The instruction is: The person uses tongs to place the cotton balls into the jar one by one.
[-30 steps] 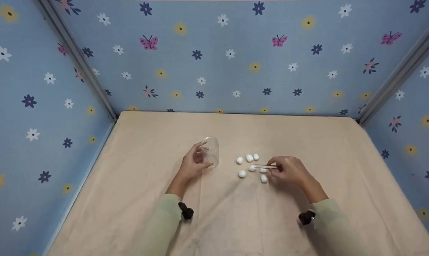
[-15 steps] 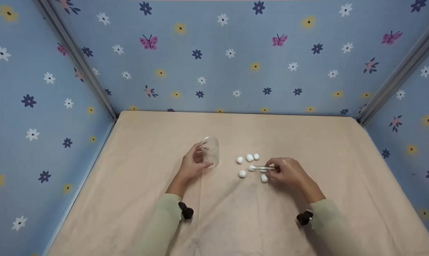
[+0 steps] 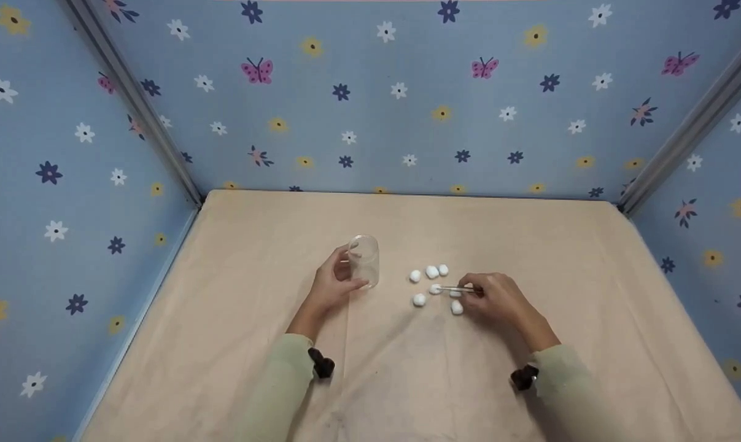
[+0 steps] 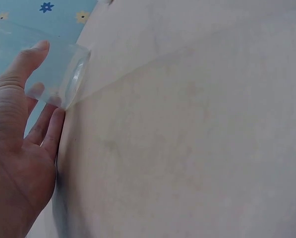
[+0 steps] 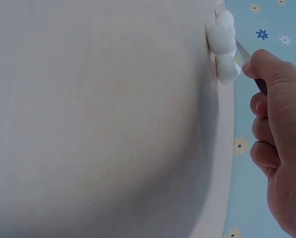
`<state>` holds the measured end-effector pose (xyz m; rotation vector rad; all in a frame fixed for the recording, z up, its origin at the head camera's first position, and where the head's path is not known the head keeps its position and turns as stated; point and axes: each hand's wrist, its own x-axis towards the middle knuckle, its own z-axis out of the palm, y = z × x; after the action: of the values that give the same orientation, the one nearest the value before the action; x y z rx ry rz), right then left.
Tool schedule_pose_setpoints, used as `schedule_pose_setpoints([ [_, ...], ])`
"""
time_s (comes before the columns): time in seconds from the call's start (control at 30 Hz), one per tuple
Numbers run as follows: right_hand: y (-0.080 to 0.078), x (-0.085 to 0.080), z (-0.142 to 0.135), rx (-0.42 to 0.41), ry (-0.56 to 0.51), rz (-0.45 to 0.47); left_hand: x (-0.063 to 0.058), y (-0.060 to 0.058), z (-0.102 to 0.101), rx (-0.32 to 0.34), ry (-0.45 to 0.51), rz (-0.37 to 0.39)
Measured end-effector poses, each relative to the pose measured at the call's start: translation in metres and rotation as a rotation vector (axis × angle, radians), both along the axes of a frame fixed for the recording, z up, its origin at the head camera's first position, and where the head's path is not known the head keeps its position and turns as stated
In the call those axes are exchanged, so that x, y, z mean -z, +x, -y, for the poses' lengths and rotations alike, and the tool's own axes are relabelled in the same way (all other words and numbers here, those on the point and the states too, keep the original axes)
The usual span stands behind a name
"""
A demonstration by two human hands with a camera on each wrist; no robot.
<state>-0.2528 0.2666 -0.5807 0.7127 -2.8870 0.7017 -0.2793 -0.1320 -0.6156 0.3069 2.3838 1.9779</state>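
Clear plastic cup (image 3: 366,264) in the left hand (image 3: 333,285), thumb on the near side, fingers round the far wall; grip fully occupied. Compared with one second ago, little altered: right hand (image 3: 499,297) shifted slightly leftward, tweezers (image 3: 451,288) set marginally further over the middle ball (image 3: 434,290), prongs seemingly closer together than half a second earlier. To be read, in judgement, as a pinch being settled on that ball; firm hold not confirmed at this size. No clear shift of cup or remaining balls relative to the beige counter (image 3: 272,245). Right grip narrow, pinching the tweezers between thumb and fingers, lower fingers curled in the right wrist view. Found on the counter: seven white balls (image 3: 419,300) in a loose cluster, near the cup and to its right, one partly covered by tweezers and fingers. Rounded, slightly uneven, matt, soft-looking; probably cotton. Cup transparent, smooth-walled, apparently upright, no ball seen inside. Base close to the counter in the left wrist view; contact not established.
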Motion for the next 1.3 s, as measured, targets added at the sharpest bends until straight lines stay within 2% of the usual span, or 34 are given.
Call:
schedule_pose_setpoints([
  [0.27, 0.0, 0.003, -0.001, -0.04, -0.022, -0.074, -0.001, -0.001, 0.002, 0.005, -0.031, 0.02],
  [0.53, 0.001, -0.002, -0.002, -0.016, -0.027, -0.008, -0.001, 0.001, 0.001, -0.008, -0.043, 0.016],
  [0.73, -0.001, -0.01, -0.003, -0.011, -0.028, 0.0, -0.001, 0.0, 0.0, -0.005, -0.027, 0.016],
  [0.87, -0.004, -0.016, -0.003, -0.019, -0.041, -0.029, 0.0, -0.001, 0.0, -0.015, -0.031, 0.006],
  [1.1, -0.01, -0.024, -0.002, -0.067, -0.064, -0.133, 0.0, -0.001, 0.0, -0.013, -0.029, 0.017],
  [1.3, -0.014, -0.023, -0.001, -0.078, -0.076, -0.146, -0.001, 0.0, 0.0, -0.012, -0.024, 0.033],
])
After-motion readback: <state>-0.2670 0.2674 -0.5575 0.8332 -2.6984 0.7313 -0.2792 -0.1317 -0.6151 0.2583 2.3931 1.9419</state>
